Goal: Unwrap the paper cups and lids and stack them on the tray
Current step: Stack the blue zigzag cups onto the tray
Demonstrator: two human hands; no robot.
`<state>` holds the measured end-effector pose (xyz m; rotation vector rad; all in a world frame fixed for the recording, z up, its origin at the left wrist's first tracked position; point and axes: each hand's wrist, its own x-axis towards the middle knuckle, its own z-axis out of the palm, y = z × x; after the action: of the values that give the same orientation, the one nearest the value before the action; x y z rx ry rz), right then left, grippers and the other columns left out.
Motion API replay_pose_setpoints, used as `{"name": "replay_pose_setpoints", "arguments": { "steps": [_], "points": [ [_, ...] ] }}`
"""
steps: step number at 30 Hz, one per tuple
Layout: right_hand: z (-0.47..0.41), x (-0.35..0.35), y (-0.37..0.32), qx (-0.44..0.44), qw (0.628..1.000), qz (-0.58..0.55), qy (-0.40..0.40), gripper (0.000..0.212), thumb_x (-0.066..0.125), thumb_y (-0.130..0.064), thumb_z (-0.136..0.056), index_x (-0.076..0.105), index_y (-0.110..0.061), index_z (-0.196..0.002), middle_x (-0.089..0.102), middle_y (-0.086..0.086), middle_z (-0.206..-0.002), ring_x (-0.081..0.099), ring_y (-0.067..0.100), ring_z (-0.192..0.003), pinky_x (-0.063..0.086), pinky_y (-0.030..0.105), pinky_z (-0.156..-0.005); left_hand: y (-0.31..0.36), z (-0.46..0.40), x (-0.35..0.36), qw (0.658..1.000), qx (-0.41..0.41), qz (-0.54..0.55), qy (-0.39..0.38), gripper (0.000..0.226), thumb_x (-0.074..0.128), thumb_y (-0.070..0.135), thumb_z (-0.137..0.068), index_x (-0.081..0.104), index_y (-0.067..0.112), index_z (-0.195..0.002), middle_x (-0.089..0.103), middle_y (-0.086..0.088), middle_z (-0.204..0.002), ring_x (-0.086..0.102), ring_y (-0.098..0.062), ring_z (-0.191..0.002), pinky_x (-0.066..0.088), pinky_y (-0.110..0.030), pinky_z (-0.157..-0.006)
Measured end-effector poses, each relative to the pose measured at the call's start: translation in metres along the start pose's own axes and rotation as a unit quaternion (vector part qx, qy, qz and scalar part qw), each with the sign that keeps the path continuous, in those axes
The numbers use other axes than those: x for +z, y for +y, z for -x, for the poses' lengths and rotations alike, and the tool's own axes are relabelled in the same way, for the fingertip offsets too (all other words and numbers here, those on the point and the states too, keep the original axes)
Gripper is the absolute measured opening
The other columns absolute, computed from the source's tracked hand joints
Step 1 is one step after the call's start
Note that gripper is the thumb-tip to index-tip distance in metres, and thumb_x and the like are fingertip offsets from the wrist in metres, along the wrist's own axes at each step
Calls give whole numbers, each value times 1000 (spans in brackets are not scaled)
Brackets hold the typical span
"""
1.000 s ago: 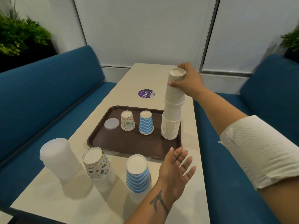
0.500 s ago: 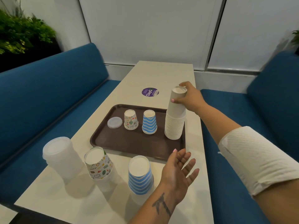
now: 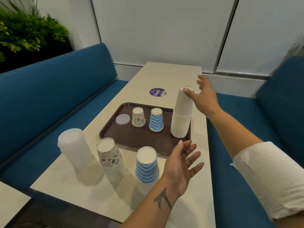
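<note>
Your right hand (image 3: pixel 203 97) is spread open beside the tall stack of plain white paper cups (image 3: pixel 181 116), which stands on the brown plastic tray (image 3: pixel 143 137) at its right edge; only the thumb touches the top. Take the thumb away straight, so the stack does not lean. Your left hand (image 3: pixel 180 163) hangs open and empty near the desk's (image 3: pixel 164 76) right edge, close to the wrapped blue striped cups (image 3: pixel 146 163), probably the next to unwrap.

The tray (image 3: pixel 144 142) lies bare at its near middle, flanked by the white cup stack (image 3: pixel 181 119).
</note>
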<state>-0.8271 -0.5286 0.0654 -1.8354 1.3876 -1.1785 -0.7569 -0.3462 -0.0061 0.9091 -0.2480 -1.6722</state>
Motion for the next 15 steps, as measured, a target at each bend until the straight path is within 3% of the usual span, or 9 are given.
{"name": "replay_pose_setpoints", "arguments": {
  "steps": [5,9,15],
  "points": [
    [34,-5,-13,-8,996,-45,74,53,67,-28,-88,41,-22,-135,57,-6,-111,54,11,-103,46,28,-89,15,20,-2,995,47,-54,-70,27,44,37,-99,64,21,-107,68,4,-95,65,-12,-86,55,-31,-69],
    [68,-3,-20,11,996,-44,76,49,65,-24,-89,42,-23,-132,58,-6,-106,56,4,-86,43,14,-72,35,42,-6,981,81,-57,-169,26,51,39,-92,63,22,-107,67,5,-96,64,-12,-87,54,-30,-71],
    [125,14,-24,65,995,-36,62,48,67,-25,-88,43,-24,-130,61,-6,-105,61,8,-87,49,27,-79,71,83,-27,955,143,-71,-249,30,45,35,-85,62,19,-104,67,4,-89,66,-12,-82,53,-29,-68]
  ]
}}
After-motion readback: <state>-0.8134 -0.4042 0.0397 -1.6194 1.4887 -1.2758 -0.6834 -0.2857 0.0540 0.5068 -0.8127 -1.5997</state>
